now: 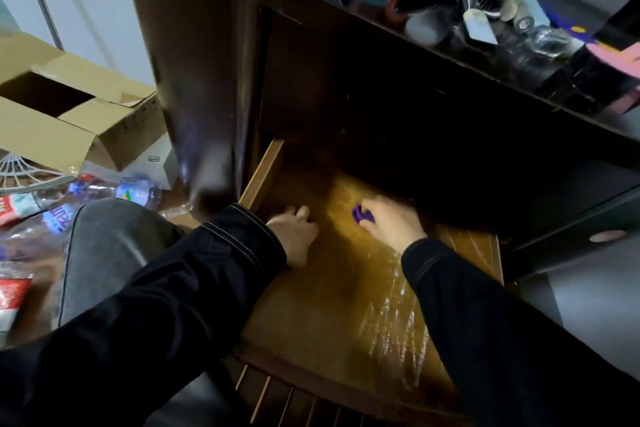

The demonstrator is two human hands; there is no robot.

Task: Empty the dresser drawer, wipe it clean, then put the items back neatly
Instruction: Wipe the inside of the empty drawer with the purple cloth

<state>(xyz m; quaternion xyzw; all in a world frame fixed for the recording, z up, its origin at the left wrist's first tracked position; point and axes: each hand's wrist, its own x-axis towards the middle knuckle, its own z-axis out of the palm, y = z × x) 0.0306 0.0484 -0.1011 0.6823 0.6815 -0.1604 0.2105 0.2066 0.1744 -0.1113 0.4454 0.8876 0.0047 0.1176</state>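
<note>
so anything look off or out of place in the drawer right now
Mostly bare, but the drawer floor shows pale streaky marks toward its right side, like scratches or glare. A small purple object sits at the right hand; whether it is gripped is unclear. The left hand rests inside.

An open cardboard box (74,114) lies on the floor at the left. Near it there are plastic bottles (135,191) and a white fan grille (24,174). A grey trouser knee (114,246) is beside the bottles.
</note>
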